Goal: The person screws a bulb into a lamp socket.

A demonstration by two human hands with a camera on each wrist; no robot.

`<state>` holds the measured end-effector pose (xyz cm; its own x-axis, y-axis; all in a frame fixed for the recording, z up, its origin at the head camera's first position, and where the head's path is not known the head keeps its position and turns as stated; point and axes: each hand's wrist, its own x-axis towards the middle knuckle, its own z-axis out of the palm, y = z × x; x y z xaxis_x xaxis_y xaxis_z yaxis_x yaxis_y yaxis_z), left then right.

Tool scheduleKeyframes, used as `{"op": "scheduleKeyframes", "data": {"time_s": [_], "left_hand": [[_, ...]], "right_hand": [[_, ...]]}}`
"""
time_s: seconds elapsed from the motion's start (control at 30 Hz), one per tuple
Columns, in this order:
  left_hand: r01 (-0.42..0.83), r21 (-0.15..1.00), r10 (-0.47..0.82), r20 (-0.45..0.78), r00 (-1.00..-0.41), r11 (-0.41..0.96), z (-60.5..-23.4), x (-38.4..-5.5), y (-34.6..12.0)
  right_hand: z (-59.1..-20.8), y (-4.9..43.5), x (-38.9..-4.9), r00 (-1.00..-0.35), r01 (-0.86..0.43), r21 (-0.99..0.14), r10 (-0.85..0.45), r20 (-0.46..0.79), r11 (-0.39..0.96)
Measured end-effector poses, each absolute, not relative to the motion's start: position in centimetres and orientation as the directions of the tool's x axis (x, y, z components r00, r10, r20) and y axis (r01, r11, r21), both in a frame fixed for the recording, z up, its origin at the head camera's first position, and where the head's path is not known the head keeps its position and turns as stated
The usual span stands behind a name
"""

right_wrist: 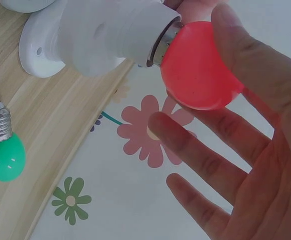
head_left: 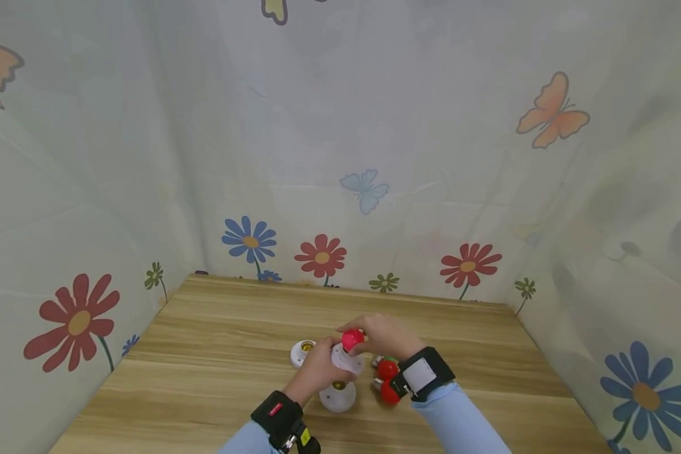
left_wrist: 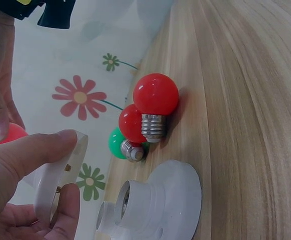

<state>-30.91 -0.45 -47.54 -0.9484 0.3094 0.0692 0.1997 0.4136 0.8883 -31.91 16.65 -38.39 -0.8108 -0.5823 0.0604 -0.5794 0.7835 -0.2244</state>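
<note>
Clock bearings are centred on the white socket held above the desk, with 12 towards the flowered cloth at the back.

Left hand: at 8 o'clock. Gripping the white socket by its round base, thumb over the rim and fingers underneath; brass-coloured contacts show on the underside.

Right hand: at 1 to 2 o'clock. Thumb and forefinger pinch a red bulb; two other fingers reach out straight, off the bulb.

The red bulb sits just off the socket's mouth, at 12 to 1. Its metal thread is partly inside, part bare; how firmly it is seated I cannot tell.

On the desk: one socket at 6 o'clock and a second socket at 9 to 10, both upright with brass-toned mouths facing up. At 3 to 4 o'clock lie two loose red bulbs, with a green bulb just beyond, largely hidden in the head view. Whether these three touch, I cannot tell.

Both wrists carry black bands; sleeves are light blue.
</note>
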Motion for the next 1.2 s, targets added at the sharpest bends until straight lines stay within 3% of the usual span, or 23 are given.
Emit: {"op": "scheduleKeyframes", "data": {"time_s": [0.37,0.67,0.9,1.2], "left_hand": [[0.193,0.883,0.301,0.062,-0.952,0.429,-47.4,-30.86,-0.35],[0.195,0.889,0.298,0.07,-0.952,0.414,-47.01,-30.68,-0.42],[0.216,0.889,0.303,0.093,-0.948,0.404,-47.08,-30.66,-0.4],[0.22,0.892,0.319,0.092,-0.943,0.394,-47.5,-30.81,-0.41]], "right_hand": [[-38.54,16.12,-31.89,-0.831,-0.556,-0.158,-0.545,0.107,0.816],[-38.24,16.84,-32.22,-0.799,-0.59,-0.237,-0.599,0.04,0.772],[-38.27,17.0,-32.32,-0.773,-0.629,-0.244,-0.628,0.093,0.738],[-38.78,16.78,-32.22,-0.807,-0.59,-0.185,-0.578,0.117,0.786]]}}
